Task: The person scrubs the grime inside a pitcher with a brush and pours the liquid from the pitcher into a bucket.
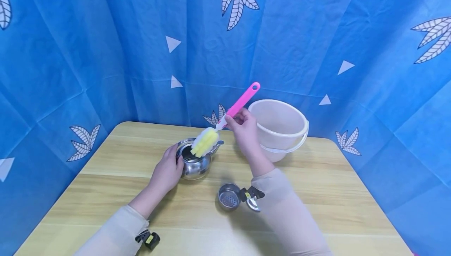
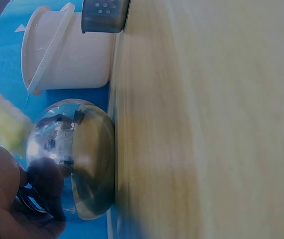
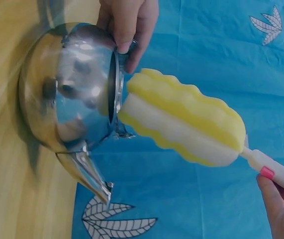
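A shiny steel teapot [image 1: 197,170] stands upright on the table, its lid off and its spout pointing right. My left hand [image 1: 167,170] grips it at the rim on the left side, with the thumb near the opening. In my right hand [image 1: 246,132], the thumb and fingers pinch a sponge bottle brush [image 3: 181,119] low on its pink handle [image 1: 244,99]. The brush's yellow and white sponge head slants down, its tip right at the pot's mouth. How far the tip reaches inside is hard to tell. The pot's inside is mostly hidden.
A white bucket [image 1: 278,125] with its handle hanging down stands behind my right hand. Nearer me on the wooden table [image 1: 197,224] sits a round steel strainer [image 1: 229,196]. Beside it a small shiny metal piece [image 1: 253,204] is partly covered by the right wrist camera. Blue curtains [image 1: 148,52] enclose the table.
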Demonstrator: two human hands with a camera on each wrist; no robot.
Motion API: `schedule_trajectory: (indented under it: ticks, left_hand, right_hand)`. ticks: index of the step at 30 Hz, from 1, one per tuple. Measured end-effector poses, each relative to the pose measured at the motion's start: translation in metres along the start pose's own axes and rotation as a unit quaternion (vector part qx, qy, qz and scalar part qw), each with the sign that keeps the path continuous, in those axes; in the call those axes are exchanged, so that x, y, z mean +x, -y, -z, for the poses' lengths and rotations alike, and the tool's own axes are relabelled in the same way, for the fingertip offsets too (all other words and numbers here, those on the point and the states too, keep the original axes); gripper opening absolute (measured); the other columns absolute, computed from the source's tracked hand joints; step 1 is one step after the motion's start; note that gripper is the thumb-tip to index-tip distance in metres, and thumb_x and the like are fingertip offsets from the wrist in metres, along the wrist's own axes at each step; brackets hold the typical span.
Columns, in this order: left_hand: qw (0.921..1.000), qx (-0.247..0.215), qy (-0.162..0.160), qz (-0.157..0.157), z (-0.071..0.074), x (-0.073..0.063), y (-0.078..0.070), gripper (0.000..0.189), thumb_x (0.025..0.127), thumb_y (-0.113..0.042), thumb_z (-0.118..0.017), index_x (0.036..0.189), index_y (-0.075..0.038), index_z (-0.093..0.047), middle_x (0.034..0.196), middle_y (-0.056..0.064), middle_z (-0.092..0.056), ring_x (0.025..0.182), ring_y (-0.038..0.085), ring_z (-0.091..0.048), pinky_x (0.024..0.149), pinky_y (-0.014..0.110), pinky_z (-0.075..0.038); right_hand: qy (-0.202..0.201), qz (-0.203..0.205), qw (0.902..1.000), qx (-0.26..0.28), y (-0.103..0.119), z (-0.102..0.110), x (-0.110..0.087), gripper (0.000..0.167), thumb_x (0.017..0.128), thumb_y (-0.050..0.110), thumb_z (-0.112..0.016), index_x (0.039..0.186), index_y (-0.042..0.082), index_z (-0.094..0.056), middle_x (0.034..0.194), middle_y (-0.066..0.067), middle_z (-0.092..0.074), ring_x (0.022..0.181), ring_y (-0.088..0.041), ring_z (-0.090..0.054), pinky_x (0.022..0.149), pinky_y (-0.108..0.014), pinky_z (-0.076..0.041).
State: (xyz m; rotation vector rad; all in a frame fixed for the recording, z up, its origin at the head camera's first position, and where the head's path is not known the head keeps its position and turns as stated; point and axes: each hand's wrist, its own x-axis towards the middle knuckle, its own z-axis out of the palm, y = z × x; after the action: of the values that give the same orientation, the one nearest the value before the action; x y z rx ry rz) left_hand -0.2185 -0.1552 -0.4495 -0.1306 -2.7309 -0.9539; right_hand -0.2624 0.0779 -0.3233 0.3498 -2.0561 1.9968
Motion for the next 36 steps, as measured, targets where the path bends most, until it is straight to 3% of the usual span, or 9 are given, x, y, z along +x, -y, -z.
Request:
schedule_trajectory:
  ticks: [12, 36]
  left_hand:
    - [1.0, 0.001, 0.001, 0.0, 0.0, 0.0, 0.0, 0.058, 0.106, -0.024, -0.041, 0.152, 0.008, -0.03, 0.153, 0.028, -0.035, 0.135, 0.047, -0.042, 0.11, 0.058, -0.038]
    - [1.0, -0.002, 0.004, -0.008, 0.0, -0.001, 0.003, 0.058, 0.106, -0.024, -0.04, 0.152, 0.01, -0.028, 0.153, 0.03, -0.034, 0.134, 0.048, -0.043, 0.109, 0.058, -0.039]
  right_hand:
    - [0.008, 0.023, 0.9994, -0.024, -0.01, -0.017, -0.006, 0.023, 0.093, 0.001, -0.068, 0.115, -0.003, -0.062, 0.105, -0.018, -0.07, 0.093, -0.027, -0.07, 0.081, -0.03, -0.06]
    - [0.055, 0.019, 0.9958, -0.071, -0.022, -0.035, -0.015, 0.023, 0.094, 0.002, -0.067, 0.116, -0.003, -0.062, 0.106, -0.014, -0.069, 0.097, -0.026, -0.071, 0.082, -0.028, -0.06]
